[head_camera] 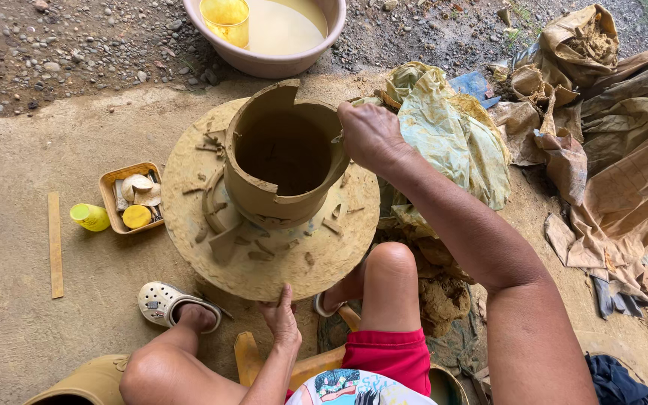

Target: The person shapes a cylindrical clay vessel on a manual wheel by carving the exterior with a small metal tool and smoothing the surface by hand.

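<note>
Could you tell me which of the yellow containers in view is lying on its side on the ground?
The small yellow bottle left of the tray. It lies tipped over on the ground, whereas the yellow cup stands in the basin of murky water.

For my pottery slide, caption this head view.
Right hand at the rim of a clay pot on a wheel, left hand on the wheel's edge.
</note>
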